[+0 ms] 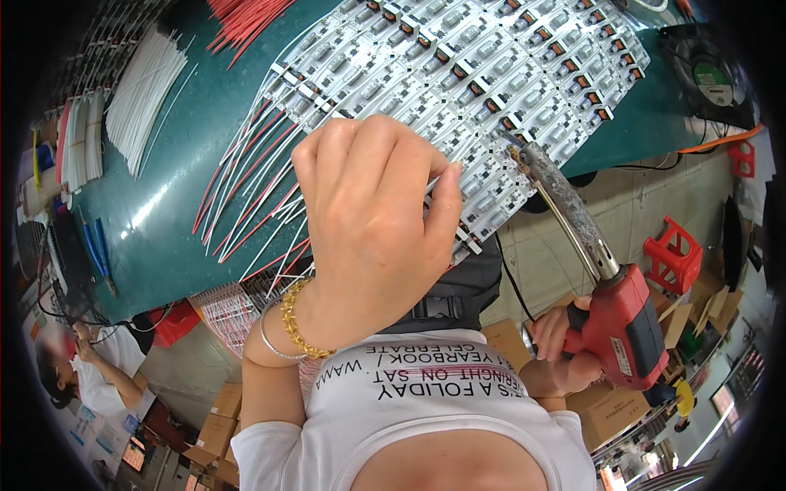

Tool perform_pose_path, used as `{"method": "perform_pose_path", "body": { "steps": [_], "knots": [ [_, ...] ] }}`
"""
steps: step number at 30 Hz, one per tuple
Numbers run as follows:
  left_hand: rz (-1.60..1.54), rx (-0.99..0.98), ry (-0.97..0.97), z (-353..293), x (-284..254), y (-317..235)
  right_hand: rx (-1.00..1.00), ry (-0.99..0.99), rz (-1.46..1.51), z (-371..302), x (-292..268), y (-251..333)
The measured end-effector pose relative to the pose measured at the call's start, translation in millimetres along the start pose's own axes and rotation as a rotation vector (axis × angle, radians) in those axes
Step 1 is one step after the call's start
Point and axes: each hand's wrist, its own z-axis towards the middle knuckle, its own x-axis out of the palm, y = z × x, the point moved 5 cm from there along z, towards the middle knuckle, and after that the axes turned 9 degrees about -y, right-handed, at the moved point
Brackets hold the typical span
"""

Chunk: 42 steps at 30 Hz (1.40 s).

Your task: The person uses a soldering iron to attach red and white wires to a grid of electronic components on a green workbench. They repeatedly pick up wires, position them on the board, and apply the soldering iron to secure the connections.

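Over the green table (196, 123) your left hand (372, 217) hid its grip; your right hand (553, 335) held a red tool (625, 327); a stool (678, 260) stood beyond.

Your bench (155, 262) is green w/ a glare patch (154, 203) on the L; past it you've got pale tiled flr (634, 192), a red plastic stool (678, 260) to your R, cardboard bxs (217, 430) both sides, strip lts (709, 440) btm R.

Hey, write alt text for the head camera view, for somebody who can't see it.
A person's right hand grips a red and black soldering gun, its metal barrel angled toward a large panel of white rectangular circuit boards on a glossy green table. The curled left hand is over the panel's near side, beside thin red and white wires.
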Motion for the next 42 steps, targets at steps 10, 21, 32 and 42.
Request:
{"method": "perform_pose_path", "body": {
  "steps": [10, 21, 32, 42],
  "knots": [
    [-0.057, 0.045, -0.119, -2.0, -9.9, -3.2, -0.044, 0.031, 0.128, -2.1, -7.5, -1.0],
    [-0.069, 0.038, -0.056, -6.9, 6.5, -11.7, -0.130, 0.267, 0.103, -12.3, -37.6, -14.5],
    [0.029, 0.084, -0.071, -7.4, 11.6, -14.1, -0.116, 0.290, 0.107, -14.8, -44.7, -15.9],
    [-0.037, 0.067, -0.142, -7.8, 12.2, -12.4, -0.044, 0.158, 0.083, -12.6, -36.2, -6.8]
  ]
}}
